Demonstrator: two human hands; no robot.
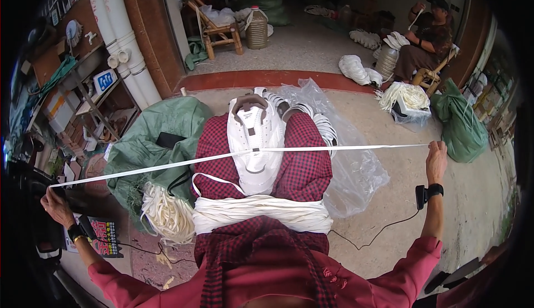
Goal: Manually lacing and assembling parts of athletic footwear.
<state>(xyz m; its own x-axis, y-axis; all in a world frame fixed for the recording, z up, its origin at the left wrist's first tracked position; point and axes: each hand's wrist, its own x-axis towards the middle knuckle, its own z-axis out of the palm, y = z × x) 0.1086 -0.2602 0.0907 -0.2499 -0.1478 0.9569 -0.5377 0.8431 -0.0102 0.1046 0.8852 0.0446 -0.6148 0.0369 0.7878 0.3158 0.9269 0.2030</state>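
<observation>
A white sneaker [257, 169] lies on my lap, its toe toward me and its dark-lined opening away. A flat white shoelace [150, 167] runs across its lowest eyelets, pulled nearly straight out to both sides. At far left my left hand [57, 205] pinches one end, and at right my right hand [437, 163] grips the other. Another thin white lace [218, 178] curves over my left thigh beside the shoe. Below the toe, a thick bundle of white laces [261, 213] lies across my checked apron [306, 163]. Both wrists wear dark bands.
Left of my knees sits a green sack [150, 124] with a dark phone [169, 140] on it and a heap of cream laces [169, 213] beside it. More white shoes [320, 122] and clear plastic [356, 180] lie right. A seated co-worker [431, 44] handles laces at far right.
</observation>
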